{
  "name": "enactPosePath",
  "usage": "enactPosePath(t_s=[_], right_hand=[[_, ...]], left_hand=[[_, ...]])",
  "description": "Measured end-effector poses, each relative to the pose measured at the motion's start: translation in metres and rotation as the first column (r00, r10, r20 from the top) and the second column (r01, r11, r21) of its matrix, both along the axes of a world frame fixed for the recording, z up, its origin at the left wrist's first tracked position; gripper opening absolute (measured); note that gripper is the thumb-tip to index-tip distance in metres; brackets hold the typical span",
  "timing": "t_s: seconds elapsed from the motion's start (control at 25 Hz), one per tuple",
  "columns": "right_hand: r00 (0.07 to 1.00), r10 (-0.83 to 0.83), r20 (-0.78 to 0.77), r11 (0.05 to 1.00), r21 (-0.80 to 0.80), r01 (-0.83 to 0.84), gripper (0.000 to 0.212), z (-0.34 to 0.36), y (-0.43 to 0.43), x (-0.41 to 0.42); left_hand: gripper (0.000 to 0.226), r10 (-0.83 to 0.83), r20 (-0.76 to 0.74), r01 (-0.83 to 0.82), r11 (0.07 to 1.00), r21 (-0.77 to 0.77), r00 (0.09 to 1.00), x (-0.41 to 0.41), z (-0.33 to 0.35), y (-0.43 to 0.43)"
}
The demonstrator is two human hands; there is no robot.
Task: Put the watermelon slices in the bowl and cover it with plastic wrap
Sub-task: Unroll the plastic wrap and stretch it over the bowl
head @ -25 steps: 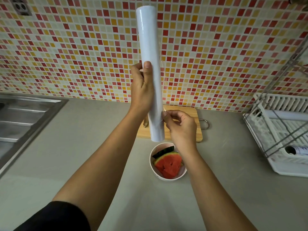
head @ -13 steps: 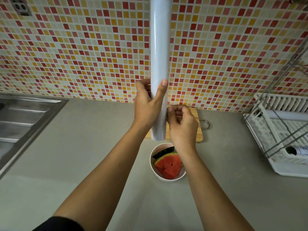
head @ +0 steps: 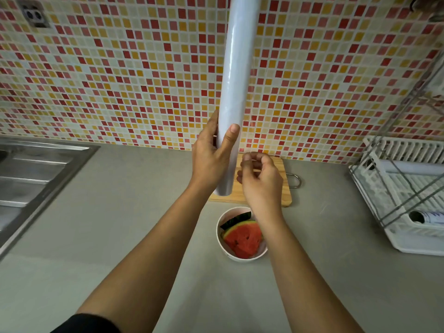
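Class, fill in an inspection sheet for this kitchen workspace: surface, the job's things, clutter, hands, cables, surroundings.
Surface: grey counter.
Job's things: watermelon slices lie in the white bowl, still uncovered; plastic wrap roll held upright above the counter.
Clutter: wooden cutting board behind the bowl.
Hands: left hand grips the roll; right hand curled beside its lower end, hold on film unclear.
Cables: nothing seen.
Surroundings: sink left, dish rack right, tiled wall with socket.

Legible text: none. Blue print, unreadable, on white roll [head: 430, 216] in white plastic dish rack [head: 408, 247], well right of left hand [head: 209, 162] gripping pale plastic-wrap roll [head: 236, 68].
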State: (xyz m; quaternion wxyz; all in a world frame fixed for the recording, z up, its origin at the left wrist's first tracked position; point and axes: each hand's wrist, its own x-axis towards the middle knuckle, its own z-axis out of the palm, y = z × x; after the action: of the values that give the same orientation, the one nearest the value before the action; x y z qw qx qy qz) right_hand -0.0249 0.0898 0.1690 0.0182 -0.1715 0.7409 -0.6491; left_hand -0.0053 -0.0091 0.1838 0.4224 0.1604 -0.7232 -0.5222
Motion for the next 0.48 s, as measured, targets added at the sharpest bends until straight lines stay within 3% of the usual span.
enactPosePath(t_s=[0.08, 0.28, 0.48], right_hand=[[0.998, 0.054, 0.024, 0.999, 0.004, -0.054, 0.021, -0.003, 0.0, 0.004], [0.995, 0.102, -0.023, 0.995, 0.026, -0.101, 0.01, 0.003, 0.006, -0.001], [0.939, 0.04, -0.342, 0.927, 0.363, 0.093, 0.018, 0.01, 0.01, -0.005]], left_hand=[[0.054, -0.012, -0.01, 0.013, 1.0, 0.016, 1.0, 0.0, 0.0, -0.003], [0.051, -0.038, -0.054, 0.038, 0.999, -0.001, 0.998, 0.005, 0.003, -0.011], [0.052, -0.04, -0.058, 0.04, 0.999, 0.008, 0.998, 0.002, 0.002, -0.014]])
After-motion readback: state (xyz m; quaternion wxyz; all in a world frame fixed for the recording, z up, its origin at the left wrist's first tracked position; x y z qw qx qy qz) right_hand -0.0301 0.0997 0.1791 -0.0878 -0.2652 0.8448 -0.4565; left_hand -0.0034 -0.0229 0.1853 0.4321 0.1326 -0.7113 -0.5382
